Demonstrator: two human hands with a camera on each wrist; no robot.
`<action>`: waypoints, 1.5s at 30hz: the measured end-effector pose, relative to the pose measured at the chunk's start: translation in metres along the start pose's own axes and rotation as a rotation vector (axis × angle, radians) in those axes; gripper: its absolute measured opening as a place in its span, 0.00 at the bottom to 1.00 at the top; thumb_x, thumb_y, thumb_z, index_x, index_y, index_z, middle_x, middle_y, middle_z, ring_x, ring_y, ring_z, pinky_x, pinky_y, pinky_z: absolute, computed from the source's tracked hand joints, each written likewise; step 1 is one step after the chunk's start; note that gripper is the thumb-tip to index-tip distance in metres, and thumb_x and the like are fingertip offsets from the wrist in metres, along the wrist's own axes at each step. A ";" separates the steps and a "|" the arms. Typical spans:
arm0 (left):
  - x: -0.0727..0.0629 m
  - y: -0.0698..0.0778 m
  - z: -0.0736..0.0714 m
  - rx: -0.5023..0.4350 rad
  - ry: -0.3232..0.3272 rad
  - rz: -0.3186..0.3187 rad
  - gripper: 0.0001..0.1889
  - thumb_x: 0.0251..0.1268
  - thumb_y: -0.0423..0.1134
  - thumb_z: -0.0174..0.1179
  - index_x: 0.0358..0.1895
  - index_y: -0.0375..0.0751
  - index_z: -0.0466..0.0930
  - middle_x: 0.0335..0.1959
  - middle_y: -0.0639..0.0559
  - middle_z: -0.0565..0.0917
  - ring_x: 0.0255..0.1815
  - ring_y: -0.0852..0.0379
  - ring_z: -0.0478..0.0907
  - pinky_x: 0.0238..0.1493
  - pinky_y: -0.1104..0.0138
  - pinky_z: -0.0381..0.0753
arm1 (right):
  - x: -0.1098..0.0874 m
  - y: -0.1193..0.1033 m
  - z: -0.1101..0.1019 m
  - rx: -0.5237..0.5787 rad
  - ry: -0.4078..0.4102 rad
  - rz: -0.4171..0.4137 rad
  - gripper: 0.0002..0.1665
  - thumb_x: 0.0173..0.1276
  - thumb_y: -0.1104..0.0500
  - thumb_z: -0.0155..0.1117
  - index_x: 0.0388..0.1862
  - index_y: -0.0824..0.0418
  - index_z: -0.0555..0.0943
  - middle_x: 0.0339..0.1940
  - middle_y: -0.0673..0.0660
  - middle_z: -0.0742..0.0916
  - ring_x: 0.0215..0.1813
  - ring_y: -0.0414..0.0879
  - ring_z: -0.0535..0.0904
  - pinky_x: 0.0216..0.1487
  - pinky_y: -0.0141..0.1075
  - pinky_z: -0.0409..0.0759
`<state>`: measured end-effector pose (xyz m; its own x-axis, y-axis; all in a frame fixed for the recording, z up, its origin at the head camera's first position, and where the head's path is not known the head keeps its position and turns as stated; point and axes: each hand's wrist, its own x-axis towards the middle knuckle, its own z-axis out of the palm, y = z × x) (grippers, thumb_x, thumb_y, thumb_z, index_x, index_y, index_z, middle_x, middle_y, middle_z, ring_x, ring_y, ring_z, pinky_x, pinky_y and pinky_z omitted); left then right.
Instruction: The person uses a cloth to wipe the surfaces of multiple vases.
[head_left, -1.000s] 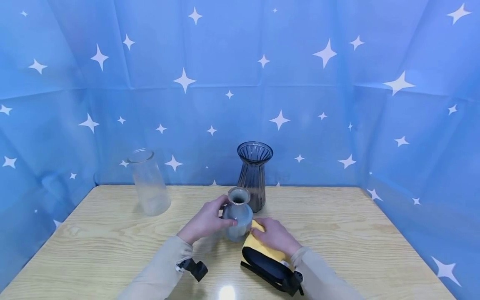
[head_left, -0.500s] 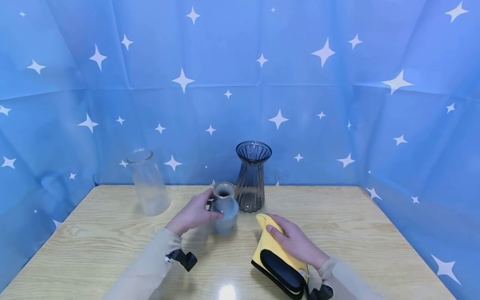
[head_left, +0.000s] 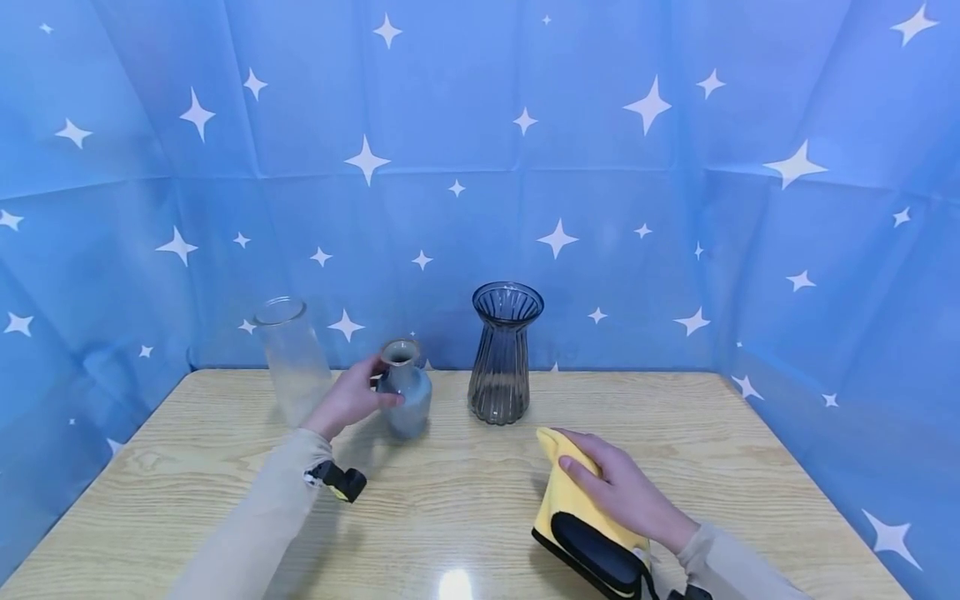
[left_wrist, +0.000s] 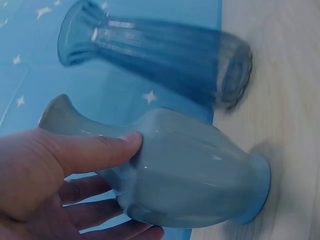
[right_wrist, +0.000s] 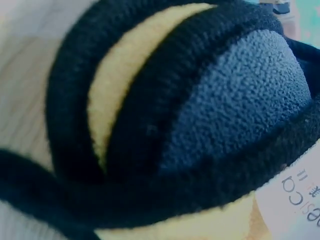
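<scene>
A small blue-grey glazed vase with a flared neck is gripped from its left side by my left hand. In the left wrist view the thumb lies across the shoulder of the vase and the fingers go round behind it, partly hidden. The vase's base is close to the tabletop. At the right, my right hand holds a folded yellow cloth with black edging, thumb on top. The right wrist view is filled by the cloth's dark grey and black-trimmed part and a white label.
A tall dark ribbed glass vase stands at the back middle, right of the small vase. Behind my left hand is a clear frosted glass vase. All are on a wooden table with a blue star-patterned curtain around it.
My left hand has carried the small vase left and back, away from the ribbed glass vase. My right hand has drawn the yellow cloth off the small vase and to the right.
</scene>
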<state>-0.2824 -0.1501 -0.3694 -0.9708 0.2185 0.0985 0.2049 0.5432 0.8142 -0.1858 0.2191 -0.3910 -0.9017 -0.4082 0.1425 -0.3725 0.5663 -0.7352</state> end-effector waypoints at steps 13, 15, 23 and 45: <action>0.001 -0.016 -0.021 0.042 0.085 -0.050 0.34 0.60 0.31 0.64 0.66 0.24 0.59 0.63 0.26 0.66 0.65 0.31 0.62 0.65 0.44 0.63 | -0.015 0.013 -0.038 0.046 0.039 0.136 0.34 0.77 0.47 0.50 0.72 0.69 0.62 0.54 0.65 0.80 0.35 0.42 0.81 0.38 0.35 0.81; -0.001 -0.016 -0.019 0.076 0.117 -0.051 0.35 0.61 0.33 0.64 0.66 0.24 0.57 0.64 0.25 0.65 0.66 0.30 0.61 0.66 0.44 0.62 | -0.017 0.014 -0.047 0.067 0.044 0.167 0.35 0.77 0.47 0.50 0.72 0.70 0.61 0.46 0.62 0.83 0.32 0.43 0.81 0.34 0.35 0.81; -0.017 0.011 -0.014 0.094 0.302 0.091 0.46 0.55 0.34 0.69 0.73 0.32 0.47 0.71 0.29 0.57 0.70 0.32 0.55 0.66 0.42 0.60 | -0.023 0.019 -0.073 0.133 0.098 0.228 0.36 0.77 0.49 0.50 0.73 0.71 0.58 0.37 0.58 0.84 0.30 0.47 0.81 0.29 0.38 0.82; -0.002 0.058 0.070 0.091 0.105 0.231 0.43 0.50 0.39 0.74 0.69 0.33 0.60 0.67 0.38 0.67 0.67 0.40 0.64 0.66 0.49 0.64 | -0.005 -0.006 -0.115 0.070 0.160 0.146 0.36 0.75 0.46 0.53 0.76 0.58 0.59 0.41 0.63 0.83 0.34 0.50 0.83 0.29 0.42 0.84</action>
<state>-0.2596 -0.0625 -0.3626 -0.9038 0.2622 0.3382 0.4280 0.5604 0.7091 -0.2044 0.3001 -0.3111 -0.9704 -0.2036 0.1298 -0.2239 0.5575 -0.7994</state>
